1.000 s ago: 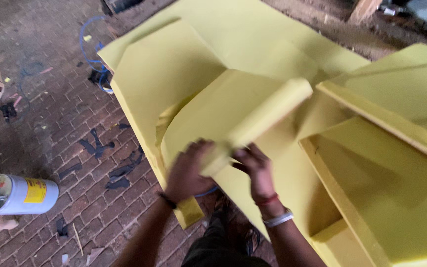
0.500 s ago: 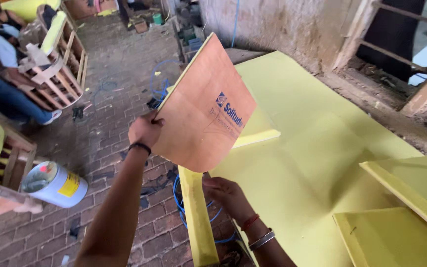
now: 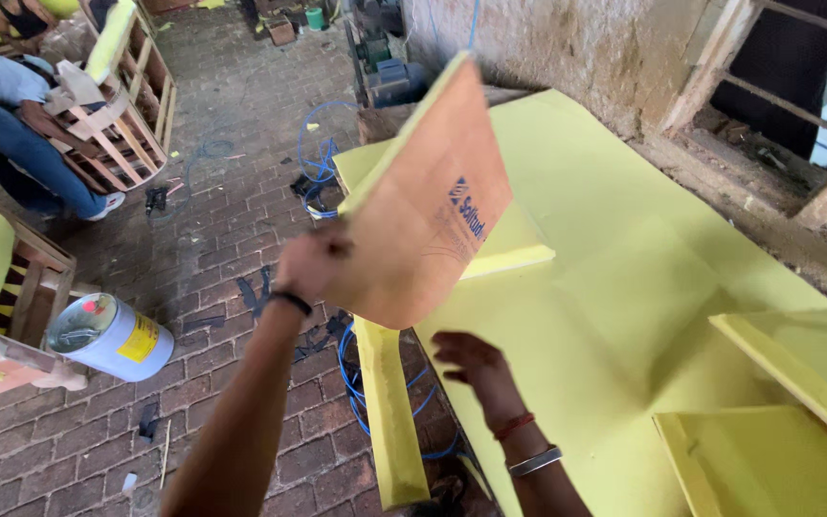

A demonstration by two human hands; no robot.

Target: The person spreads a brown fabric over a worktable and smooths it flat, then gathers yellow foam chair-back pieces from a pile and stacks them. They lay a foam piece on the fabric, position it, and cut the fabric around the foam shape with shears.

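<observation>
Left hand (image 3: 310, 260) grips raised brown-backed foam slab (image 3: 423, 215), blue logo.

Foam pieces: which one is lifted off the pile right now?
The piece with the brown-orange backing, raised upright in the left hand. The other foam pieces are plain yellow and lie flat, like the big sheet beside the right hand.
</observation>
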